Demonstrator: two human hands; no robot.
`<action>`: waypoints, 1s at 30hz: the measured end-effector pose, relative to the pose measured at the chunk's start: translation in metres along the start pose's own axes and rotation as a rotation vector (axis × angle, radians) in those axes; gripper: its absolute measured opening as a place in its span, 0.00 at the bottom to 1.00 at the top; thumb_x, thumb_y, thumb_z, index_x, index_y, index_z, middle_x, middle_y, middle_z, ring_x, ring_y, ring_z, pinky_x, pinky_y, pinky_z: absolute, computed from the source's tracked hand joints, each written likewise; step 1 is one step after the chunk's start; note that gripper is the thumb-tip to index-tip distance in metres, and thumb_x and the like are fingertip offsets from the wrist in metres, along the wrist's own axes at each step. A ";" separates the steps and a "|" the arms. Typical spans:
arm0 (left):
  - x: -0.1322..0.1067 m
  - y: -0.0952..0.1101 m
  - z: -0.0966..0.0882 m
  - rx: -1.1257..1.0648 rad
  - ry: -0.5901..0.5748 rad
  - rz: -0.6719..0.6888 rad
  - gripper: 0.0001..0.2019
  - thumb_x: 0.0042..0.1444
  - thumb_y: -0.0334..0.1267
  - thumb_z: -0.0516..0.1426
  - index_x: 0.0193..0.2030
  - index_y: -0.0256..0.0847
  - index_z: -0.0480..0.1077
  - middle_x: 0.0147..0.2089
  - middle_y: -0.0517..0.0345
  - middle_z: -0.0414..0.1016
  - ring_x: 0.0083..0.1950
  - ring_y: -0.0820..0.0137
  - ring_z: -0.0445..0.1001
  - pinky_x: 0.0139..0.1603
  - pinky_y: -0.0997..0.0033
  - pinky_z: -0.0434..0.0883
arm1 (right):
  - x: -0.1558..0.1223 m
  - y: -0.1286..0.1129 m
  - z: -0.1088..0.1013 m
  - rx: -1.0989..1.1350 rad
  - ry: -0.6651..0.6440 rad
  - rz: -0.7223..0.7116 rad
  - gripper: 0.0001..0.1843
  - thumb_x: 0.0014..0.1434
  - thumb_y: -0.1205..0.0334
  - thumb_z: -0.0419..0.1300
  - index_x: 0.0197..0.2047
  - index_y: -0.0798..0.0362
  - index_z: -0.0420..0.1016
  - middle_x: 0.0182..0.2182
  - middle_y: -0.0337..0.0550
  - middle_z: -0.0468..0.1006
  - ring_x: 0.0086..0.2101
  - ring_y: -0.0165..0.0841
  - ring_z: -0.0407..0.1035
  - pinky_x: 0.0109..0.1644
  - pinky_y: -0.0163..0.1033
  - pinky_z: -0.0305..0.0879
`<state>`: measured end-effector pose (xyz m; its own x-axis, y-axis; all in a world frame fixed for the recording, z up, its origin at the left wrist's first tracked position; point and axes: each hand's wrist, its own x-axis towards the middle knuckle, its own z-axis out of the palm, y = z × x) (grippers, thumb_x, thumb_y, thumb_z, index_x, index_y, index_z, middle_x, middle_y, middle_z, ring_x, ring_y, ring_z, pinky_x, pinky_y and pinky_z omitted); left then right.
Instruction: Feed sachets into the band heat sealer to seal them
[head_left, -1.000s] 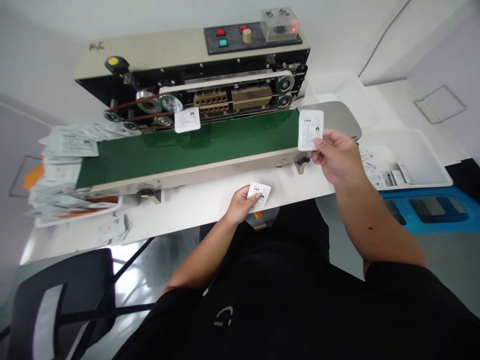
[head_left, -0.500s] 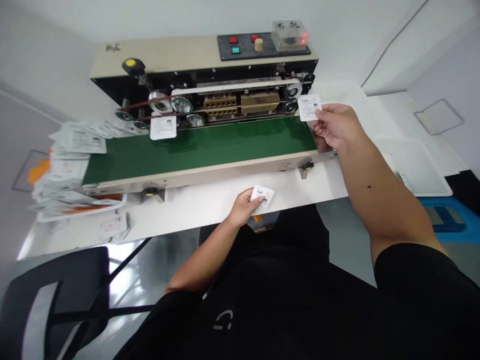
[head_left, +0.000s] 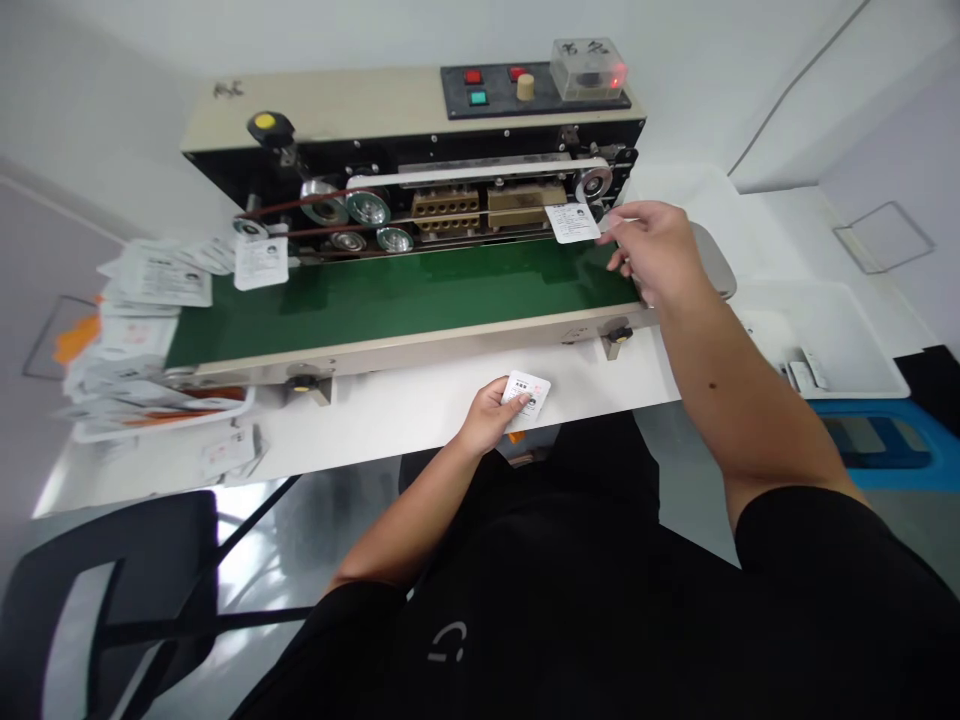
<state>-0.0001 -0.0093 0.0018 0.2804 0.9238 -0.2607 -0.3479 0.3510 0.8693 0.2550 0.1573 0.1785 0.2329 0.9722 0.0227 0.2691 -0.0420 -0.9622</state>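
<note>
Beside right hand (head_left: 651, 255) grip, packet (head_left: 574, 222) at sealer (head_left: 450, 190)

Right hand (head_left: 654, 252), fingers loose, just beside sachet (head_left: 572, 222) at sealer (head_left: 337, 100) infeed; left hand (head_left: 486, 416) pinches second sachet (head_left: 528, 391) over table (head_left: 390, 415) edge.

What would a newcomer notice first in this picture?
A sealer with a green belt spans the middle of the table. The right hand reaches to its right end, beside a white packet entering it. The left hand holds a second packet at the near edge, and a packet heap lies past the belt's left end.
</note>
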 end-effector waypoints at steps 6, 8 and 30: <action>0.001 0.002 0.002 -0.142 0.084 0.033 0.27 0.57 0.56 0.71 0.55 0.41 0.76 0.47 0.53 0.85 0.44 0.65 0.82 0.45 0.68 0.76 | -0.109 0.041 -0.001 0.022 -0.032 -0.134 0.10 0.69 0.56 0.65 0.50 0.49 0.81 0.38 0.41 0.81 0.26 0.27 0.69 0.30 0.35 0.69; 0.002 0.004 0.004 -0.173 0.091 0.019 0.27 0.59 0.57 0.69 0.57 0.44 0.72 0.44 0.56 0.83 0.38 0.68 0.80 0.37 0.71 0.73 | -0.141 0.066 0.009 0.026 -0.207 -0.017 0.13 0.65 0.52 0.67 0.49 0.49 0.82 0.37 0.42 0.80 0.27 0.29 0.70 0.32 0.38 0.71; 0.000 -0.002 0.002 0.160 -0.143 0.224 0.22 0.65 0.56 0.66 0.54 0.41 0.72 0.52 0.50 0.77 0.37 0.72 0.78 0.38 0.70 0.74 | -0.106 0.052 -0.031 0.139 0.017 -0.065 0.08 0.63 0.61 0.70 0.46 0.49 0.80 0.34 0.40 0.81 0.29 0.30 0.73 0.32 0.36 0.73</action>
<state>0.0026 -0.0106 0.0012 0.3394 0.9406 -0.0034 -0.2736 0.1021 0.9564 0.2729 0.0453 0.1348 0.2355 0.9677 0.0896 0.1527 0.0542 -0.9868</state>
